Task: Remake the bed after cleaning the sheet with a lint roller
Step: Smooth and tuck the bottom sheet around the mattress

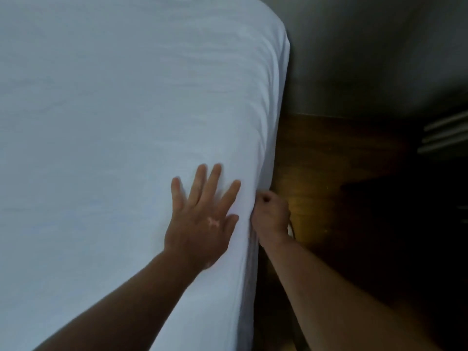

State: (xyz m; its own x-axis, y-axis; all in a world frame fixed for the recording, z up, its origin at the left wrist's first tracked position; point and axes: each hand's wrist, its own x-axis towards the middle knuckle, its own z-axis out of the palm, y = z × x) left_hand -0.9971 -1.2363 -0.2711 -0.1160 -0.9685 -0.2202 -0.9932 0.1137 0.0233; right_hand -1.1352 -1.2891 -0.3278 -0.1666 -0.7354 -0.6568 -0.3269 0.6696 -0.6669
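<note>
Surface: smooth white fabric bed sheet [101, 122] stretched over the mattress, with faint ripples towards its rounded far corner
Room: dim, with brown wooden plank floor [329, 160] beside the bed and a plain grey wall [367, 59] beyond
Left hand [202, 221]: flat on the sheet near its right edge, fingers straight and spread
Right hand [271, 214]: fingers curled, gripping the sheet's side fold at the mattress edge
Around: blurred white horizontal slats [445, 134] at far right
In the way: both forearms cover the near bed edge
</note>
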